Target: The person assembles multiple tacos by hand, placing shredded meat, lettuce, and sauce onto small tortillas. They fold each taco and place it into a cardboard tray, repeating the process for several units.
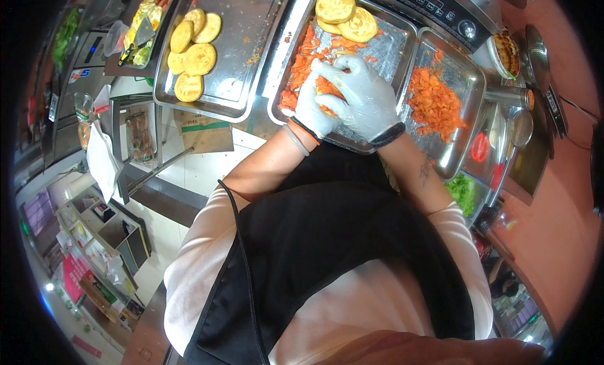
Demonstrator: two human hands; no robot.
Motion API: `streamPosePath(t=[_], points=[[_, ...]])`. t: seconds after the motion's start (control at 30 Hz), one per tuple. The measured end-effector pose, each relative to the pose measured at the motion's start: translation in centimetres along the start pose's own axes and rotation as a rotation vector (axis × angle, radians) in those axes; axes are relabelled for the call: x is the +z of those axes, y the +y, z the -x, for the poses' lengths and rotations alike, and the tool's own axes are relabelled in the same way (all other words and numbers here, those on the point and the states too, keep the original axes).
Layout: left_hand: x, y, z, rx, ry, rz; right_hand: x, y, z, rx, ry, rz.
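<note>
Both hands wear thin white gloves and are over the middle metal tray (398, 72). A round golden flatbread (325, 86) with orange meat pieces at its opening is cupped in my left hand (315, 105). My right hand (370, 98) closes over the same bread from the other side, its fingers bent at the far edge. Much of the bread is hidden by the gloves. Orange meat pieces (298, 77) lie along the tray's left side, beside and beneath my left hand. Several whole flatbreads (361, 25) are piled at the tray's far end.
To the left, another metal tray (231, 82) bears several flatbreads (199, 59). A tray (472, 87) with chopped orange meat (434, 101) adjoins on the right. An induction cooker (439, 11) stands behind. Lettuce (461, 193) sits in a container at right; a spatula (141, 35) rests in a far-left pan.
</note>
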State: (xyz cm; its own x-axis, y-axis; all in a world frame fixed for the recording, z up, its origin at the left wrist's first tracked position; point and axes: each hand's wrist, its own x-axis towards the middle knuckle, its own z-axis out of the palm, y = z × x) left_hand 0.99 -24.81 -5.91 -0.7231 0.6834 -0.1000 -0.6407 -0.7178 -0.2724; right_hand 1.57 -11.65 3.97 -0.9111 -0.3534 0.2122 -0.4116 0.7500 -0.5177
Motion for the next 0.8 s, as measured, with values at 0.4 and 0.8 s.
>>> streamPosePath(t=[0.4, 0.8], points=[[-0.7, -0.4, -0.2, 0.133, 0.148, -0.185, 1.1, 1.6, 1.5, -0.02, -0.01, -0.116], [-0.4, -0.5, -0.4, 0.102, 0.029, -0.01, 1.5, 2.3, 3.5, 0.114, 0.04, -0.194]])
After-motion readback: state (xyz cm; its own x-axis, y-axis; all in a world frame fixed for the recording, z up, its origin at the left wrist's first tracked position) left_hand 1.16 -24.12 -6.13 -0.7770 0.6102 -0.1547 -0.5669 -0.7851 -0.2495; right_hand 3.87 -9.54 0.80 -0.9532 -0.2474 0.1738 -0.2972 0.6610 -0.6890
